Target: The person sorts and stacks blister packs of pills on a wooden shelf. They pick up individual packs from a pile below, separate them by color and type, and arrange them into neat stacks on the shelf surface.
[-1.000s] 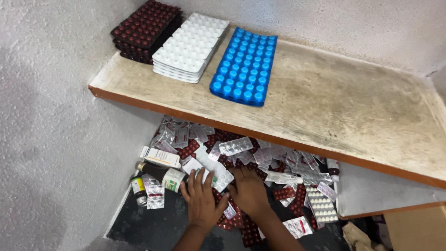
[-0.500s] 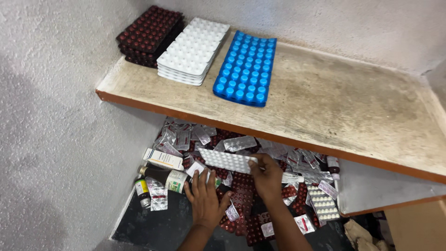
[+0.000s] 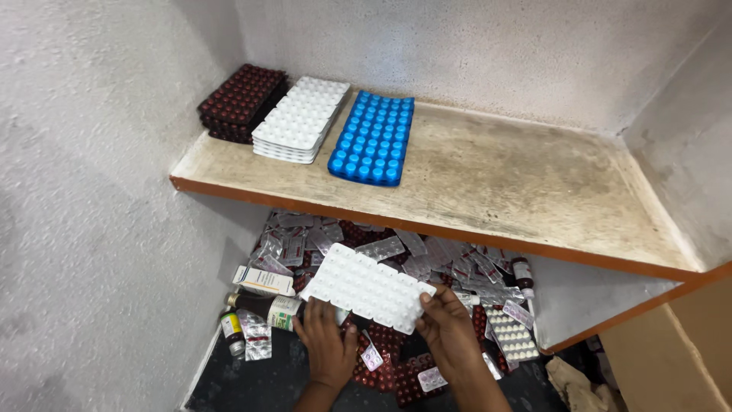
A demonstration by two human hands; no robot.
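The white sheet [image 3: 367, 288] was a flat, rectangular blister pack with even rows of small round white bumps, tilted so its near end dipped toward the right. It was lifted above the pile [image 3: 396, 259] of loose strips on the lower level, under the shelf [image 3: 488, 179]. The right hand [image 3: 450, 328] pinched its near corner between thumb and fingers. The left hand [image 3: 326, 345] lay spread, gripping nothing, its fingers under the sheet's left edge beside a brown bottle [image 3: 267, 307].
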